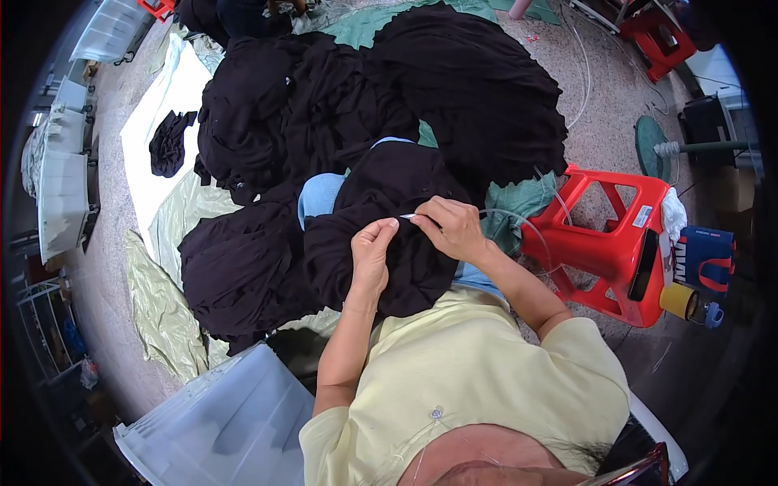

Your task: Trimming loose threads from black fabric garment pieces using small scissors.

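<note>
A black cloth garment (389,182) lies bunched over my lap, across blue-clad knees. Above it, a small white tag-like piece (407,216) shows between my fingertips. My left hand (373,249) pinches at its left end with thumb and forefinger. From the other side my right hand (448,223) is closed, thumb and fingertips together at the piece's right end. Behind the right wrist a thin clear tube (510,213) curves away toward the stool; whether it reaches into the hand is hidden.
Large heaps of black cloth (470,89) lie ahead and to the left on sheeting. A red plastic stool (600,235) stands at my right, a dark phone-like slab (645,266) against its side. A translucent bin (235,421) is at my lower left. More bins (65,182) line the far left.
</note>
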